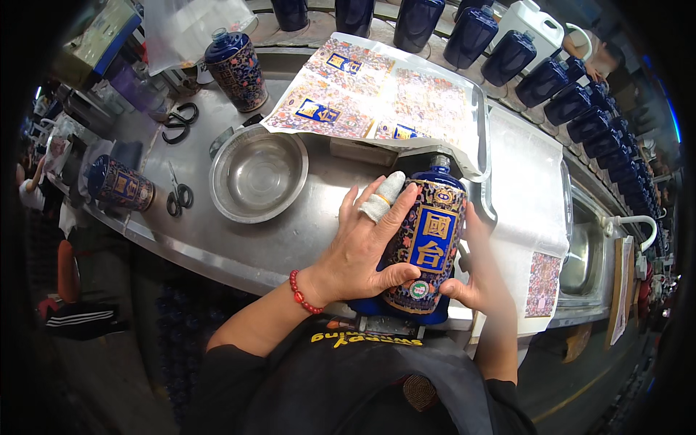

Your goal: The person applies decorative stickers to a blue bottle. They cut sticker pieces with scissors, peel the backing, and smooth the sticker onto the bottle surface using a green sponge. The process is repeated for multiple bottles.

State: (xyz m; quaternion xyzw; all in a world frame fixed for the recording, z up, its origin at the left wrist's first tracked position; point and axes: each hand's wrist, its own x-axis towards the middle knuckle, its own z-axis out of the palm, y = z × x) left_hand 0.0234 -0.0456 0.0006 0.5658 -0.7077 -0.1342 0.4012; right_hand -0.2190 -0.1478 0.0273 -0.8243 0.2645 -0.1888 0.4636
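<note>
A dark blue bottle (429, 239) with floral decoration, a blue-and-gold panel and a glass neck lies tilted before me at the bench edge. My left hand (364, 250) presses along its left side, thumb on the lower front; a cloth cover is banded around one finger. My right hand (476, 266) rests on its right side, thumb near the bottom. Beyond the bottle, a sheet of printed decals (348, 92) lies over a metal tray (481, 130). To the left stands a round metal basin (259, 174).
Scissors (179, 196), black-handled snips (179, 122) and decorated bottles (236, 70) (122, 184) are at the left. Plain blue bottles (508, 57) line the far side. White paper (524, 179), a sink (582, 250) and a white faucet (633, 220) are at the right. Another person (595, 51) works beyond.
</note>
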